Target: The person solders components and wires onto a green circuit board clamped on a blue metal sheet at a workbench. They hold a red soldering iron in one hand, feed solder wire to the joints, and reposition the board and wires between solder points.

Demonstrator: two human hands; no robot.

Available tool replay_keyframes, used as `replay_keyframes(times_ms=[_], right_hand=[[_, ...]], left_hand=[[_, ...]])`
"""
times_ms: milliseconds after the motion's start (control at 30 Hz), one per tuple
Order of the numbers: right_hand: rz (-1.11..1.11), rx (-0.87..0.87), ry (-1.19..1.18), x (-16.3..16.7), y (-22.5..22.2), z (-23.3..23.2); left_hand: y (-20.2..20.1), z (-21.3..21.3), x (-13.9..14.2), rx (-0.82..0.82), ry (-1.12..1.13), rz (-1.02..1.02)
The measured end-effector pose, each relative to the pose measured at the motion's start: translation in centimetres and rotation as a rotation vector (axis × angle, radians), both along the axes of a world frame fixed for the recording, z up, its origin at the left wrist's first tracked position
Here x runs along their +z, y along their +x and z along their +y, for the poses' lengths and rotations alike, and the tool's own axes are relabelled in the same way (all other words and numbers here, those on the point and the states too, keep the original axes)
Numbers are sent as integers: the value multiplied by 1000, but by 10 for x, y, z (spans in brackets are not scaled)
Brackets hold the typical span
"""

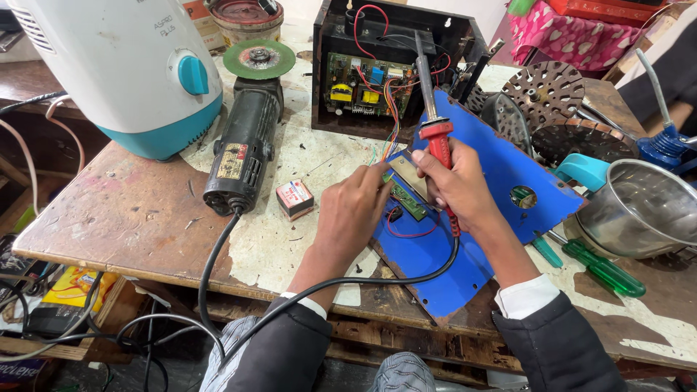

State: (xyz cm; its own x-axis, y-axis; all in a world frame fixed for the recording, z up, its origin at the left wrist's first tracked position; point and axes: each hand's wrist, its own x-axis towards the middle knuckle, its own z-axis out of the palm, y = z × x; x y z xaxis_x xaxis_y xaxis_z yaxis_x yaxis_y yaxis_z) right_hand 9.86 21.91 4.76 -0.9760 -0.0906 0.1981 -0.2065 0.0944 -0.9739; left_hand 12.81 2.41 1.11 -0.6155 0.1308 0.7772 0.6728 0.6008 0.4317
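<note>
While rt hand (459,185) grips soldering iron (435,134), worn wooden bench (138,218) looks cluttered.

A flat panel (494,181) lies on the table (131,218), in front of an open housing (385,65) with a circuit board (359,83) inside. A small board (406,199) rests on the panel, touched by the left hand (352,210). A soldering iron (434,131) is held upright over it in the right hand (457,185). Left of the hands lie a small box (295,199), then an angle grinder (245,141); a mixer base (120,69) stands at far left. A metal bowl (639,210) and two screwdrivers (602,270) lie to the right.
</note>
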Motion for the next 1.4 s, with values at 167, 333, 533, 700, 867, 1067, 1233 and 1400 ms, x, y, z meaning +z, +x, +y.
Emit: replay_keyframes(times_ms=[167,333,533,700,867,1067,1233,1400], right_hand=[[22,-7,-17,8,4,7],[-79,-102,177,34,21,16],[-242,-319,524,81,40,28],[-235,-295,756,108,77,29],[-217,-368,1139,128,131,23],[-326,-342,1087,126,146,14],[-285,-233,973,111,148,15],[-407,-175,1108,110,151,16]], left_hand=[[1,-3,0,-32,53,3],[-4,-7,-6,-36,9,66],[-4,-12,-10,-27,-57,-12],[4,-15,-2,-32,-76,23],[11,-19,1,-97,-33,8],[18,-21,2,-149,58,-28],[20,-22,7,-152,1,-73],[19,-19,4,-153,-2,-77]])
